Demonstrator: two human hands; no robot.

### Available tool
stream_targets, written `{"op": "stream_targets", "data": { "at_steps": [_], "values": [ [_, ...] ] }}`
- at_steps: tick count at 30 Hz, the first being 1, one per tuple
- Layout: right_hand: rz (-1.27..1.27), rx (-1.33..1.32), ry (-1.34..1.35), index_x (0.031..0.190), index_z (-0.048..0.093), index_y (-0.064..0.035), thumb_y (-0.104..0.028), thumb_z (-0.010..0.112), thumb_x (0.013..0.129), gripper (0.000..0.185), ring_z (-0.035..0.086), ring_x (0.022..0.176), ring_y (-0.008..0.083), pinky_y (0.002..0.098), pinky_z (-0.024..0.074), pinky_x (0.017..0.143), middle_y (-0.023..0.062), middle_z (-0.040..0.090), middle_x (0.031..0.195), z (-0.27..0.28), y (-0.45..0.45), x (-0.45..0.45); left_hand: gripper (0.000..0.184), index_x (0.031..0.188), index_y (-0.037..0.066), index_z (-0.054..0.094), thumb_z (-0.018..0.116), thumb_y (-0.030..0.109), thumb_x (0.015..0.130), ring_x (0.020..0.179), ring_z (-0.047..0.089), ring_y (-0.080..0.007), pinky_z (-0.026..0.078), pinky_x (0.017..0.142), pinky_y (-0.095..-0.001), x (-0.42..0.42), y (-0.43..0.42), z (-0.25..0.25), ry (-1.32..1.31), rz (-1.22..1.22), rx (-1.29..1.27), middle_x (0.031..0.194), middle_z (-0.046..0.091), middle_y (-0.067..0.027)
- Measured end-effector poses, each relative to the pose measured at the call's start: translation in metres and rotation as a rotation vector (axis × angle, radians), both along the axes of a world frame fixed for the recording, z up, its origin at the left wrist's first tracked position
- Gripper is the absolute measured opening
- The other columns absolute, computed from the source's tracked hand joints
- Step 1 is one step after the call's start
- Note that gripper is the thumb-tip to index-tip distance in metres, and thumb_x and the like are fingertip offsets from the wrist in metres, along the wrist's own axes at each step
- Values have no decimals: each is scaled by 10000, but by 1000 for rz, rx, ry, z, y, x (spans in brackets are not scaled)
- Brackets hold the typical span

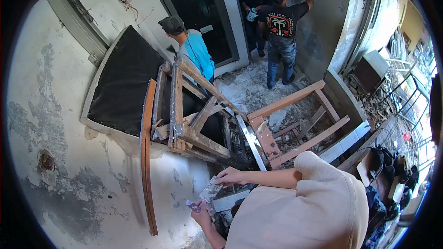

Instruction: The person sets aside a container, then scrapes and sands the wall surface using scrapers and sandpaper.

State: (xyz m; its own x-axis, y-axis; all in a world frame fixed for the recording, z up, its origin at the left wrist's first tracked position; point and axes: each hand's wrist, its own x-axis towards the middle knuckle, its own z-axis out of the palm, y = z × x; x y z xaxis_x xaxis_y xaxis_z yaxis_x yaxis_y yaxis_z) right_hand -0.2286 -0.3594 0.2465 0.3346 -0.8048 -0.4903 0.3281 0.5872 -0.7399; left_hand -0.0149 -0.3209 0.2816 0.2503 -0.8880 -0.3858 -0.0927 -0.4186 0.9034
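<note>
My right hand [229, 176] comes in from the beige sleeve, its fingers closed on a crumpled grey-white speckled piece [210, 191] that hangs down to the left. Below it, my left hand [202, 214] has its fingers closed around a small crumpled pinkish-purple piece [194, 206]. Whether the two pieces are cloth, paper or wrapping cannot be made out, nor whether they are joined. Both hands are in front of the peeling white wall [152, 189], just below a stack of old wooden frames [203, 133].
A long brown board [146, 157] leans at the left by a black padded panel [124, 78]. A pinkish wooden frame [304, 150] lies ahead on the rubble-strewn floor [258, 76]. Three other people are near the doorway, one in a blue shirt [198, 53]. Shoes [385, 166] sit at right.
</note>
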Motion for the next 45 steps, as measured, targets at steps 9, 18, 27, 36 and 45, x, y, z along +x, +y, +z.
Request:
{"op": "stream_targets", "data": {
  "at_steps": [9,18,27,36,45],
  "values": [
    [-95,194,-273,1134,549,-27,-515,507,880,551,596,842,141,269,515,751,67,576,974,4,-8,-2,197,994,8,542,620,107,843,445,421,-58,442,480,-229,-1,3,27,428,102,68,655,520,-4],
    [205,239,-714,1324,396,-134,-723,343,815,781,327,1281,229,570,65,1061,67,456,1335,15,-6,4,201,998,9,549,618,127,851,390,351,-50,435,495,-235,-18,1,18,242,-7,79,578,459,25],
    [168,291,-640,1365,319,-121,-702,387,811,805,401,1213,224,506,164,1052,83,505,1268,9,-4,-9,205,1019,3,551,612,108,854,397,363,-53,433,498,-232,-31,5,21,394,19,124,642,499,10],
    [-330,498,-357,480,416,-155,-289,534,837,399,532,1013,165,318,325,797,39,650,1085,-20,-7,-18,180,992,34,552,614,138,859,392,349,-41,416,494,-210,-30,6,23,408,53,131,618,483,33],
    [-282,302,-417,432,358,-120,-99,481,745,337,557,1000,169,328,411,766,57,605,751,-35,-7,-22,165,977,38,547,601,147,866,403,345,-33,400,491,-205,-41,7,26,384,13,123,551,428,48]
  ]
}}
